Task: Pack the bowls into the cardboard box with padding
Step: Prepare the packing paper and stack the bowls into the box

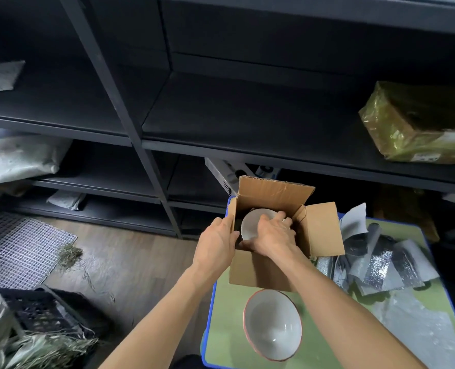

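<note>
An open cardboard box [258,270] stands on a small green table [226,310]. My right hand [273,233] reaches inside the box and grips the rim of a white bowl [250,225] that is tilted on edge. My left hand [217,241] holds the box's left wall at the top edge. A second white bowl with a reddish rim [273,324] sits upright on the table in front of the box. Silver foil padding sheets [375,262] lie in a pile to the right of the box.
Black metal shelving [146,145] stands behind the table, with a tape-wrapped parcel [418,123] at right and grey mailer bags [21,161] at left. On the wooden floor at left lie a white mesh mat [21,246] and a black crate [40,312].
</note>
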Demonstrator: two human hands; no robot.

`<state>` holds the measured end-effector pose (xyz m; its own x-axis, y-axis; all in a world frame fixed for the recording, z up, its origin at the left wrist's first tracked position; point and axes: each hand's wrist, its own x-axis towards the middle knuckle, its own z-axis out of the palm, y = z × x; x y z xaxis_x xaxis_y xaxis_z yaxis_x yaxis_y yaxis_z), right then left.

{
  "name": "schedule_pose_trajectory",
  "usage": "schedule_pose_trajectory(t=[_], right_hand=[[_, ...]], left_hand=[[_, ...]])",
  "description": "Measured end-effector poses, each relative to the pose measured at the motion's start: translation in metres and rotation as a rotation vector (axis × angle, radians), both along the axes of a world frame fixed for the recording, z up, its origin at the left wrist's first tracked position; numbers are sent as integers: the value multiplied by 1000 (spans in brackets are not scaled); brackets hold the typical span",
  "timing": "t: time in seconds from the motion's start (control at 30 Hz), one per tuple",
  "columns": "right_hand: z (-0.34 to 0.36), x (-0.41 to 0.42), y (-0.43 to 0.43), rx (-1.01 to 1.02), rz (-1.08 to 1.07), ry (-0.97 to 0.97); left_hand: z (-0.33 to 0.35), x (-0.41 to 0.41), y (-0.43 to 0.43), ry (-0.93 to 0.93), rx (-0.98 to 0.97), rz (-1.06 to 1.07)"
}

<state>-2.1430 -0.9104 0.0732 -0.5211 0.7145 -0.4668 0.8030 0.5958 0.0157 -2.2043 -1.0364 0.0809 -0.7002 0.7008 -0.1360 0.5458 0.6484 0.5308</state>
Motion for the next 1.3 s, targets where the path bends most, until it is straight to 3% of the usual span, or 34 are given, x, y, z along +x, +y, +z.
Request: schedule_pose_trajectory(t=[0.27, 0.43, 0.7, 0.9, 1.1, 1.3], right_hand=[[12, 11, 0, -87, 9, 44], [14, 37, -5, -120, -11, 225], [27, 86, -21, -48, 82, 493], [19, 131, -32, 79, 164, 637], [22, 139, -30, 66, 118, 711], [22, 140, -23, 37, 125, 690]], left_hand=[[1, 0, -3, -6, 6, -32], [2, 0, -15, 67, -42, -101], [4, 13, -30, 201, 70, -194], [-7, 28, -31, 311, 257, -222], [-4, 44, -25, 326, 295, -310], [-5, 48, -23, 332, 299, -243]])
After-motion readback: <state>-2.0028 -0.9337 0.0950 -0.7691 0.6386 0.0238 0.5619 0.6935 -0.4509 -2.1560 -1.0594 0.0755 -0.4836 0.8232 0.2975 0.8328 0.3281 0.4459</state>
